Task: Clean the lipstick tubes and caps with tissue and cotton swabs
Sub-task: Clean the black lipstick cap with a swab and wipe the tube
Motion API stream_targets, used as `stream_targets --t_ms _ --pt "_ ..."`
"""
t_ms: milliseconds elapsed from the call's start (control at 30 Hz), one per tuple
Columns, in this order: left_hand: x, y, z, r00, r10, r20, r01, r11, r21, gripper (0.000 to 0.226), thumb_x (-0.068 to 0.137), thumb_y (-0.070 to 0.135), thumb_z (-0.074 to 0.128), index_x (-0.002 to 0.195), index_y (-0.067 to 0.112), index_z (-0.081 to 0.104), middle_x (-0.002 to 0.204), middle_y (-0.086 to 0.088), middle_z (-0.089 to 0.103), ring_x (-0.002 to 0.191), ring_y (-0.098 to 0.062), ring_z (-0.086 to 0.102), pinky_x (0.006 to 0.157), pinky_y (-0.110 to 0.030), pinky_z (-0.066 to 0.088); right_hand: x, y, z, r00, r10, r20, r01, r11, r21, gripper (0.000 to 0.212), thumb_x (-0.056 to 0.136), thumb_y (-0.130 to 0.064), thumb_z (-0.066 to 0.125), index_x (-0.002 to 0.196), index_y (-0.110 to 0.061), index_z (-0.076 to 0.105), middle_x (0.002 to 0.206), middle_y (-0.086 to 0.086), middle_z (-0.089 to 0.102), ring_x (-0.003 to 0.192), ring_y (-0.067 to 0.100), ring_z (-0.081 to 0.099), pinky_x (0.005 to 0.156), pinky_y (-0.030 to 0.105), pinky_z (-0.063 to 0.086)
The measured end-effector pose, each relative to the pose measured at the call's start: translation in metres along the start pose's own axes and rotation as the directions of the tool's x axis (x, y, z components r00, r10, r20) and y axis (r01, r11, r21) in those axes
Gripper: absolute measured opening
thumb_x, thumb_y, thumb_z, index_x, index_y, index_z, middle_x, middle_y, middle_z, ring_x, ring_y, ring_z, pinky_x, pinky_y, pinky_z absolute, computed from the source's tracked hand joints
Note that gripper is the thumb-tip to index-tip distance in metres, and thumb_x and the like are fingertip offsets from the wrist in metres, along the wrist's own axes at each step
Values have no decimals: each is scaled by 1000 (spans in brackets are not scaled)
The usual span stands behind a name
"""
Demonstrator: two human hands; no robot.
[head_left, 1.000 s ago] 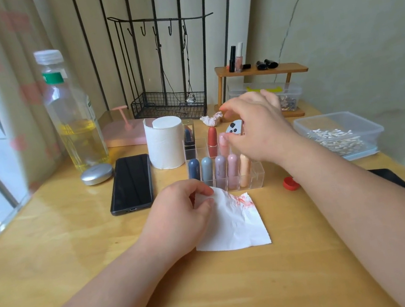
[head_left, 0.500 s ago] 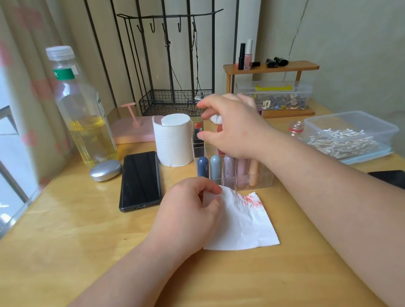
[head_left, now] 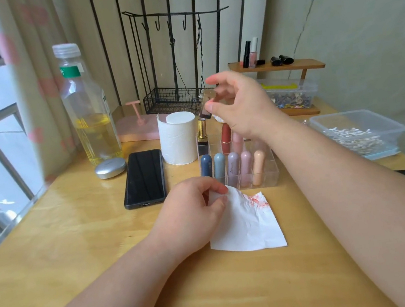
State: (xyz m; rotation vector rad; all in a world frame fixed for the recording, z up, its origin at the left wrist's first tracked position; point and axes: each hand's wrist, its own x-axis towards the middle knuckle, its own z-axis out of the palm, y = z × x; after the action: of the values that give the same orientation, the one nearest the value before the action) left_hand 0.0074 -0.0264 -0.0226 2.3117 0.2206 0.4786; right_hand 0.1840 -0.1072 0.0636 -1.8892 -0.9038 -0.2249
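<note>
The right hand has its grip pinching a dark square lipstick cap just above the gold lipstick tube, which stands in the clear acrylic organizer toward the far edge of the wooden counter. The grip of the left hand pinches the red-smeared white tissue mid-counter.

On the table, the phone lies left of centre; the tissue roll and organizer sit to its right, the tissue sheet below them.
</note>
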Motion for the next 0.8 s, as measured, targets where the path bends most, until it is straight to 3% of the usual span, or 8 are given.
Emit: stream_targets --t_ms 100,200,300,333,400,567,667,800 --pt "0 -1 1 1000 -8 -6 8 1000 -13 11 90 27 67 95 31 75 85 17 69 75 4 58 63 -6 41 -1 -9 -7 999 -20 -32 22 998 63 36 87 -5 71 117 -22 61 98 2 66 85 14 65 84 23 55" --pt "-1 -2 0 1000 -11 -20 11 999 -39 12 90 26 66 94 31 76 84 17 69 75 3 60 64 -7 44 -9 -18 -20 996 -17 -89 26 994 102 31 88 -3 70 117 -14 63 88 -7 62 77 5 61 78 19 54" --pt "-1 -2 -1 999 -20 -44 15 994 -105 10 89 24 67 89 29 75 69 16 66 62 -1 57 57 -10 42 -29 -25 -35 988 77 -135 -39 964 263 25 88 -2 68 110 -13 65 86 4 65 71 10 60 60 21 50" --pt "-2 -2 -2 999 -18 -44 11 988 -156 9 89 24 68 86 28 75 64 14 63 57 -1 53 55 -10 40 -40 -28 -39 979 174 -105 -115 900 421 23 89 0 64 109 -12 65 84 8 65 67 15 60 51 23 45" --pt "-4 -1 -3 1000 21 -22 -26 965 -263 7 89 25 71 83 27 74 63 4 62 58 -4 49 58 -19 42 -65 -32 -47 930 358 84 -307 631 712 24 90 4 53 111 -7 60 75 10 65 56 18 56 42 24 35" --pt "-11 5 -2 982 174 69 -124 881 -456 28 76 45 79 99 30 75 93 1 72 87 -29 65 82 -42 55 -136 -35 -61 744 460 485 -605 153 782 26 79 -7 53 94 0 73 82 10 65 60 14 54 46 16 46" --pt "-16 14 -1 967 253 -22 -228 828 -511 45 69 45 84 108 24 75 103 -2 73 93 -31 66 88 -43 54 -158 -32 -58 694 377 614 -671 26 741 27 79 -10 59 101 -7 75 87 9 64 61 12 52 46 15 40" --pt "-21 25 -7 916 359 -178 -398 766 -504 42 69 42 86 106 25 74 94 -8 70 90 -30 65 84 -45 52 -164 -31 -45 704 207 679 -698 26 715 23 90 -7 56 109 -14 65 87 5 63 58 8 41 43 16 23"
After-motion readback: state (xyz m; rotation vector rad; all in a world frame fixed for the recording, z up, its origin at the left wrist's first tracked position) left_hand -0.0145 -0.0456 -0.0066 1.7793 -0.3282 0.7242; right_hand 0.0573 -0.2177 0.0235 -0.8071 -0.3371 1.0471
